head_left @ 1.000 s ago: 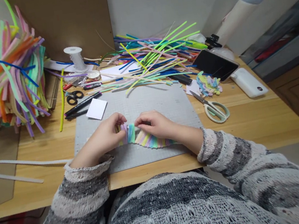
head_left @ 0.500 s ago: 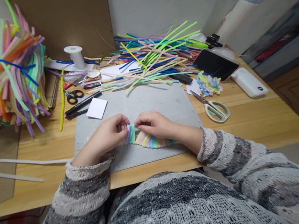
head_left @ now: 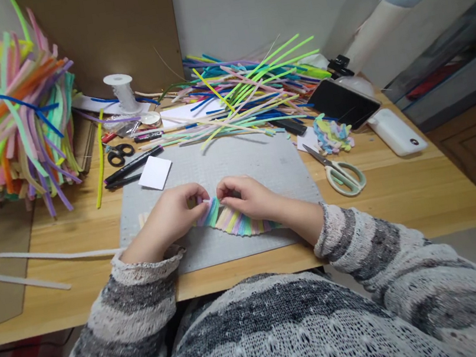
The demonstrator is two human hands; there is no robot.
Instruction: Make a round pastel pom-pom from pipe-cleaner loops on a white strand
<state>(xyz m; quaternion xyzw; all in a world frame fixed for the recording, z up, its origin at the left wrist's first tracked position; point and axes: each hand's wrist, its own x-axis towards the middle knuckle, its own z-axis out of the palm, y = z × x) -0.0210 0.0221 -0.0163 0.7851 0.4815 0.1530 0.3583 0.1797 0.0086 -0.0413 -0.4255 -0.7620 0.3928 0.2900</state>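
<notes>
A row of short pastel pipe-cleaner pieces [head_left: 232, 221], pink, blue, green and yellow, lies side by side on the grey cutting mat [head_left: 235, 161]. My left hand [head_left: 172, 215] is closed, pinching the left end of the row. My right hand [head_left: 250, 197] is closed too, fingers pressed on the row's top just right of the left hand. Part of the row is hidden under my right palm. Both wrists rest on the mat near the table's front edge.
A heap of long coloured pipe cleaners [head_left: 243, 91] lies behind the mat, a big bundle [head_left: 9, 117] at the left. Green-handled scissors [head_left: 340, 174], black scissors [head_left: 118, 154], black pens [head_left: 131, 166], a white card [head_left: 155, 172], thread spool [head_left: 123, 91], phone [head_left: 342, 102] and white power bank [head_left: 396, 131] surround it.
Both hands have crept slightly to the right along the row, and the fingertips have come closer together. The row itself stays on the mat.
</notes>
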